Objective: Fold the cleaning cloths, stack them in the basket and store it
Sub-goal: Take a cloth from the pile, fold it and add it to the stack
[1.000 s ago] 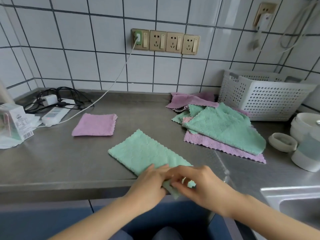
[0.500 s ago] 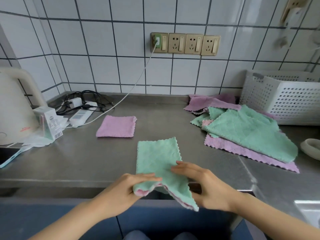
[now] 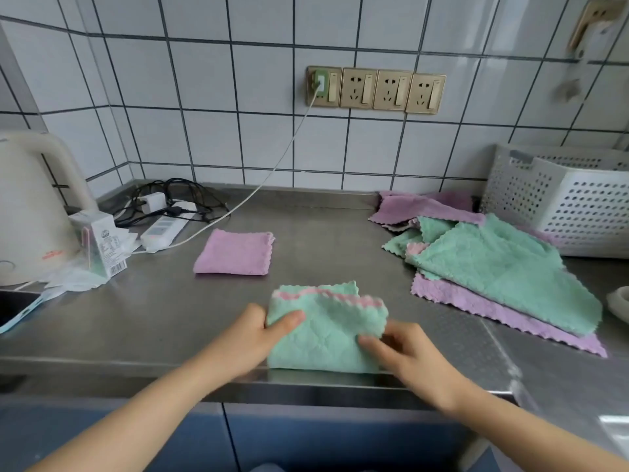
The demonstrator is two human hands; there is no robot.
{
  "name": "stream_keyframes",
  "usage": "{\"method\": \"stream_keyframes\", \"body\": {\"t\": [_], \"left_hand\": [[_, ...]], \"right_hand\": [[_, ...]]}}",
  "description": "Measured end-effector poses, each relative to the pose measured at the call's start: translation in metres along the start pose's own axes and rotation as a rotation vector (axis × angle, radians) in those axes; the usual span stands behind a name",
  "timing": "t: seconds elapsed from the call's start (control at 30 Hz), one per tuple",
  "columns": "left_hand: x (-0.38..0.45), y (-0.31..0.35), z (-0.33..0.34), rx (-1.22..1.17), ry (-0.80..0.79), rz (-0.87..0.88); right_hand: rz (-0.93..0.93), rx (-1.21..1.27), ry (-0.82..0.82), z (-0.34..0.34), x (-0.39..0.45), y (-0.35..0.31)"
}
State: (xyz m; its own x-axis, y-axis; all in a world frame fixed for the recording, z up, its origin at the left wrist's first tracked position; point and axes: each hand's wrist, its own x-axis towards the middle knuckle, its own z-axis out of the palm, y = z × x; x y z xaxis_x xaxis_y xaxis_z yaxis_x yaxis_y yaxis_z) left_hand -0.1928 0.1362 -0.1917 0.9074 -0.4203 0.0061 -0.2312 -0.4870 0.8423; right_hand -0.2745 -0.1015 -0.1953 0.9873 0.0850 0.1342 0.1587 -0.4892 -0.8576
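A green cloth (image 3: 325, 330) with a pink underside lies doubled over near the counter's front edge. My left hand (image 3: 258, 338) pinches its left edge, thumb on top. My right hand (image 3: 405, 352) grips its right edge, fingers curled under the folded flap. A folded purple cloth (image 3: 235, 252) lies flat behind it. To the right is a loose pile of green and purple cloths (image 3: 493, 274). The white perforated basket (image 3: 565, 202) stands at the back right against the wall, behind the pile.
A cream kettle (image 3: 30, 212) and a small carton (image 3: 102, 243) stand at the far left, with a power strip and tangled black cables (image 3: 166, 212) behind. A white cable runs up to the wall sockets (image 3: 374, 90). A white dish edge (image 3: 617, 301) shows at far right.
Both hands lifted the near end of the green cloth and carried it away from me over the far half, so it now lies folded. The view has shifted left.
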Motion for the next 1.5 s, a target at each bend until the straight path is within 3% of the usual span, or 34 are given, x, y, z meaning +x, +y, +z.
{"method": "stream_keyframes", "body": {"t": [0.13,0.2,0.3,0.57,0.7,0.93,1.0,1.07,1.13,1.23,1.33,1.5], "left_hand": [[0.042,0.003,0.004,-0.387,0.063,-0.233],[0.051,0.006,0.008,-0.463,0.041,-0.305],[0.056,-0.004,0.015,-0.394,0.058,-0.365],[0.066,-0.014,0.022,-0.123,0.230,-0.185],[0.075,-0.014,0.025,0.017,0.276,-0.173],[0.074,-0.008,0.020,0.091,0.282,-0.283],[0.064,-0.005,0.017,0.260,0.332,-0.170],[0.052,-0.001,0.018,0.567,0.406,0.111],[0.042,0.000,0.022,0.729,0.327,0.367],[0.038,-0.009,0.029,0.798,0.003,0.373],[0.037,-0.024,0.028,0.772,-0.118,0.185],[0.028,-0.029,0.017,0.748,-0.083,0.012]], "right_hand": [[0.224,0.132,0.119,0.000,0.046,0.004],[0.359,0.160,0.133,0.002,0.066,0.012],[0.531,0.123,0.151,0.008,0.081,0.025],[0.475,-0.133,0.263,0.014,0.082,0.017],[0.502,-0.246,0.238,0.014,0.087,0.017],[0.585,-0.144,0.168,0.007,0.090,0.008],[0.535,-0.219,0.167,0.006,0.088,0.001],[0.410,-0.566,0.216,0.008,0.087,-0.002],[0.180,-0.913,0.284,0.016,0.084,-0.001],[-0.123,-0.960,0.125,0.032,0.076,0.016],[-0.056,-0.931,-0.038,0.033,0.066,0.034],[0.095,-0.926,-0.074,0.024,0.052,0.035]]}}
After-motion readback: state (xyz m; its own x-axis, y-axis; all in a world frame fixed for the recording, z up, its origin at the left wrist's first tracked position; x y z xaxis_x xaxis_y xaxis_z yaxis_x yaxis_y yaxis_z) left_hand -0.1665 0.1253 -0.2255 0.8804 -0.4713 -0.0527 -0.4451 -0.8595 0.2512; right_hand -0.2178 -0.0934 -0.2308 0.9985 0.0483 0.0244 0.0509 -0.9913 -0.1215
